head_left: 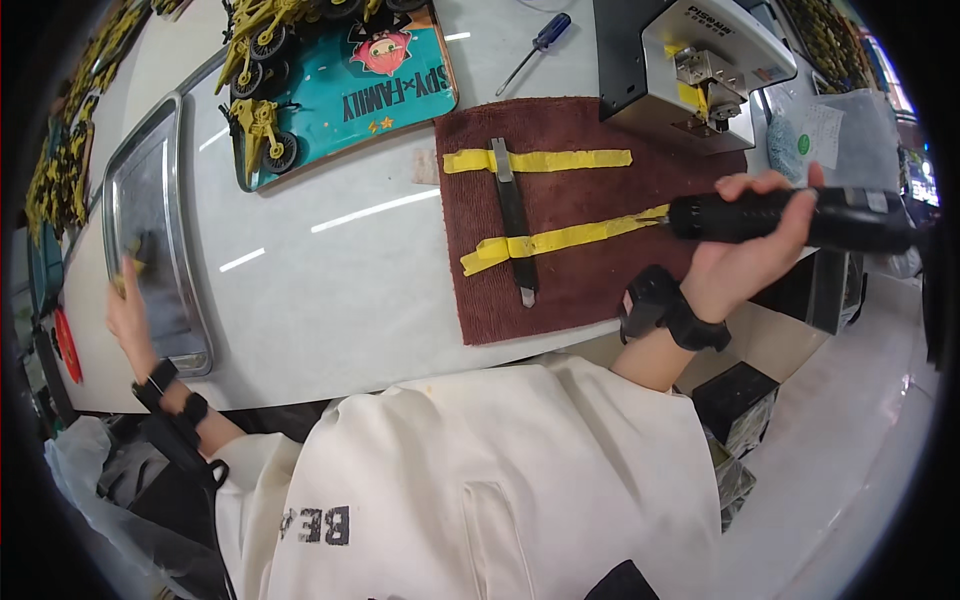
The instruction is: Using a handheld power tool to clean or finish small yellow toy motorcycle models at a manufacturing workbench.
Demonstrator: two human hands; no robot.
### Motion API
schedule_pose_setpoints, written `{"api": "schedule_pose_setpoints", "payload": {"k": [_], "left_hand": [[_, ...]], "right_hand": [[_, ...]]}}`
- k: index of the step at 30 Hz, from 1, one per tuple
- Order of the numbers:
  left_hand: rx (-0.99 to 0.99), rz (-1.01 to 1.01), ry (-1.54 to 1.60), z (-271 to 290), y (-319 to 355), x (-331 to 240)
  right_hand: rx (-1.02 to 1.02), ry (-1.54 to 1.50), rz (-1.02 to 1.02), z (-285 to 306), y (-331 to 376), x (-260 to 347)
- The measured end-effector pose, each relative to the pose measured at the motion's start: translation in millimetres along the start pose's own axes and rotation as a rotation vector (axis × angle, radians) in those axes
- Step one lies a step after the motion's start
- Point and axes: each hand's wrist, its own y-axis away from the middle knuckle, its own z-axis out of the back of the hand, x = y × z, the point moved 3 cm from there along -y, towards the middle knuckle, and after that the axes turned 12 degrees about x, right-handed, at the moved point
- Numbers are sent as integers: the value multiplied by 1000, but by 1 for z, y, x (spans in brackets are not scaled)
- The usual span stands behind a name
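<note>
My right hand [752, 258] is wrapped round a black electric screwdriver [850, 217] held nearly level, its bit pointing left above a brown cloth [590, 290]. Close to the bit ends a strip of yellow tape [590, 233]. That strip and a second yellow tape strip [575, 160] cross a black utility knife [512, 215] lying on the cloth. Far to the left, my left hand [128, 315] is over the edge of a metal tray [196, 325], with a small, blurred yellow part [130, 262] pinched at its fingertips.
A teal tray [400, 105] at the back holds several yellow toy motorcycles [262, 130]. Beside it lies a blue-handled screwdriver [545, 40]. A white and black machine [690, 75] stands behind the cloth. More yellow pieces [62, 160] are heaped at far left.
</note>
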Motion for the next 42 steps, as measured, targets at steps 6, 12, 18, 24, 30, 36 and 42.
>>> {"api": "schedule_pose_setpoints", "payload": {"k": [6, 12, 18, 24, 30, 36, 42], "left_hand": [[178, -274, 18, -58, 77, 31], [110, -177, -9, -7, 146, -39], [-50, -269, 171, -22, 142, -141], [133, -500, 247, 26, 163, -115], [181, -122, 107, -5, 158, -90], [34, -23, 96, -12, 141, -117], [-62, -182, 339, 0, 101, -107]], "right_hand": [[-64, 8, 22, 11, -3, -10], [-59, -45, -5, -1, -8, -21], [-85, -68, -49, 27, 5, -23], [-59, -92, -57, 33, 2, -21], [-175, -25, -4, -27, 9, 6], [-115, -38, 18, -32, 7, 2], [-125, -12, 65, -33, 9, 1]]}}
